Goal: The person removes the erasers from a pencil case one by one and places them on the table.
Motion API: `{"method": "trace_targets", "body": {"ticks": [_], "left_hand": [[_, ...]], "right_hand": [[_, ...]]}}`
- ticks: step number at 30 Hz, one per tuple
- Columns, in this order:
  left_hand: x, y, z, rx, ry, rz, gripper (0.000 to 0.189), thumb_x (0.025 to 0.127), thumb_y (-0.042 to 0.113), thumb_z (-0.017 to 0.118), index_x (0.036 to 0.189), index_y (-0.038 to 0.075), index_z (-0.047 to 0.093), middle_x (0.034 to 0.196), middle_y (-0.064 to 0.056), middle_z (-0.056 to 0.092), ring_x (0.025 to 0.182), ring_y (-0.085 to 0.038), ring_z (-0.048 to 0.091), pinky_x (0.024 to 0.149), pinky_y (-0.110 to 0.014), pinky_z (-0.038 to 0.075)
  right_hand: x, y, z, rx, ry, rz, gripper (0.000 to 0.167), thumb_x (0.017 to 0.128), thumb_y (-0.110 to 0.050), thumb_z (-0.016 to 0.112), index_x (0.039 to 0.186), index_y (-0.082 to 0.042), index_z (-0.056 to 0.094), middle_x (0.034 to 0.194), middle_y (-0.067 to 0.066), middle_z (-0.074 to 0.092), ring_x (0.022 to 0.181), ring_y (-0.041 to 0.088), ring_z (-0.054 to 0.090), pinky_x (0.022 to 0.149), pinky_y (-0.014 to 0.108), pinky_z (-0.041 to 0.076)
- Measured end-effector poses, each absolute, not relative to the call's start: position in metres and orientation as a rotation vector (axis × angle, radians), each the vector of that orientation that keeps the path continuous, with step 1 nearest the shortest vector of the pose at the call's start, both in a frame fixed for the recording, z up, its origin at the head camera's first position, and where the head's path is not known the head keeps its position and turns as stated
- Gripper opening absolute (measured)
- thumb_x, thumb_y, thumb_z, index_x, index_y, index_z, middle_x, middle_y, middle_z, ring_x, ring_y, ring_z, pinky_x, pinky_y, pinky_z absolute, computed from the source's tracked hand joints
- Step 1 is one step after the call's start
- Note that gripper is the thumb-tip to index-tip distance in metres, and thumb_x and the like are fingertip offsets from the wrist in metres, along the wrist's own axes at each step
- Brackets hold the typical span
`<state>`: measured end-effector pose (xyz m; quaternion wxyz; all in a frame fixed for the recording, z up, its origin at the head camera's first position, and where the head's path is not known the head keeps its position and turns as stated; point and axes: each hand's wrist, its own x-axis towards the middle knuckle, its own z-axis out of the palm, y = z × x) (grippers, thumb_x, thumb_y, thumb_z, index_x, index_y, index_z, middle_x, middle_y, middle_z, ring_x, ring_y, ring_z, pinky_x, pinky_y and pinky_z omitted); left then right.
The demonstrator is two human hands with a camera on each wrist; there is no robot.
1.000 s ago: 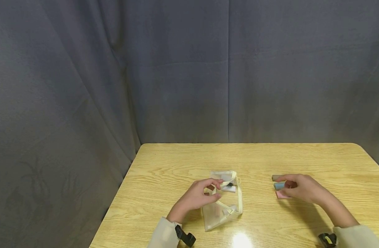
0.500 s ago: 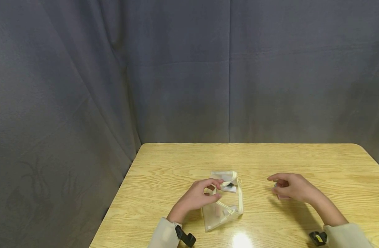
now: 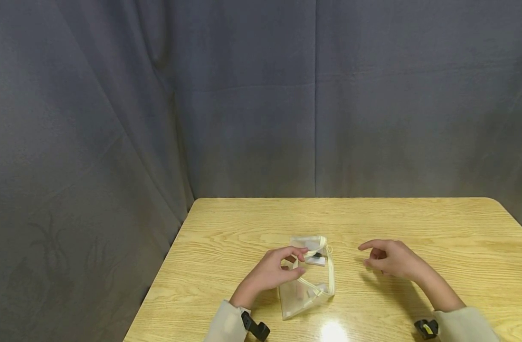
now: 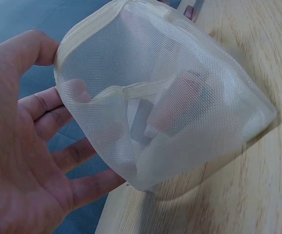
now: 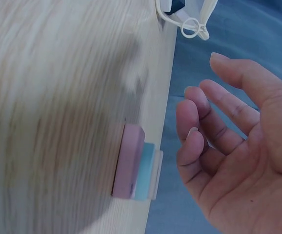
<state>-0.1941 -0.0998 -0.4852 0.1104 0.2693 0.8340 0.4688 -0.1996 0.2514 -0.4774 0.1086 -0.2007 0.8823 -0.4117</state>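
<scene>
A translucent mesh pouch (image 3: 288, 301) with a cream zipper edge lies open on the table, several small things inside it. Through the mesh I make out a reddish piece (image 4: 177, 105) and a grey one (image 4: 142, 119), both blurred. My left hand (image 3: 267, 271) pinches the pouch's rim between thumb and fingers. To the right, my right hand (image 3: 393, 260) hovers over the table, fingers loosely bent and holding nothing. Beneath it in the right wrist view, a pink block (image 5: 129, 161), a light blue block (image 5: 145, 170) and a pale block (image 5: 156, 174) lie side by side; the hand hides them in the head view.
The wooden table (image 3: 243, 213) runs back to a dark grey curtain (image 3: 252, 118). A white and black item (image 3: 315, 261) shows in the pouch's mouth. The zipper's ring (image 5: 190, 28) hangs at the pouch's end.
My right hand has moved left from over the blocks, and in the head view it now covers all of them. The left hand and the pouch have stayed in place.
</scene>
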Motion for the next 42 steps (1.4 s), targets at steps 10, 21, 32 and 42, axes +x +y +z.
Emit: {"method": "trace_targets", "body": {"ticks": [10,21,32,42], "left_hand": [[-0.194,-0.100,-0.486,0.797,2.443,1.394,0.012,0.096,0.026,0.072,0.104,0.020,0.065,0.143,0.013,0.059,0.104,-0.014,0.060,0.088,-0.031,0.055],[-0.194,-0.100,-0.485,0.797,2.444,1.392,0.013,0.096,0.027,0.071,0.104,0.019,0.065,0.143,0.012,0.059,0.104,-0.015,0.060,0.087,-0.032,0.055],[-0.195,-0.101,-0.488,0.815,2.450,1.383,0.015,0.096,0.029,0.071,0.105,0.021,0.064,0.142,0.015,0.058,0.103,-0.011,0.060,0.087,-0.029,0.055],[-0.196,-0.101,-0.488,0.816,2.453,1.379,0.021,0.096,0.026,0.071,0.109,0.010,0.065,0.143,0.012,0.059,0.104,-0.015,0.060,0.087,-0.030,0.055]], "right_hand": [[-0.201,0.238,-0.480,-0.628,2.683,-1.134,0.039,0.091,-0.019,0.075,0.125,-0.002,0.067,0.084,-0.004,0.062,0.066,0.006,0.051,0.057,0.025,0.045],[-0.203,0.227,-0.480,-0.692,2.745,-1.082,0.036,0.090,-0.020,0.076,0.122,-0.004,0.069,0.078,-0.010,0.062,0.063,0.002,0.050,0.061,0.024,0.041],[-0.204,0.216,-0.480,-0.716,2.721,-1.079,0.035,0.091,-0.022,0.075,0.121,-0.004,0.069,0.076,-0.010,0.060,0.063,0.002,0.049,0.063,0.024,0.041],[-0.205,0.207,-0.480,-0.707,2.652,-1.120,0.037,0.092,-0.021,0.075,0.123,-0.002,0.068,0.077,-0.006,0.060,0.061,0.006,0.047,0.054,0.024,0.040]]}}
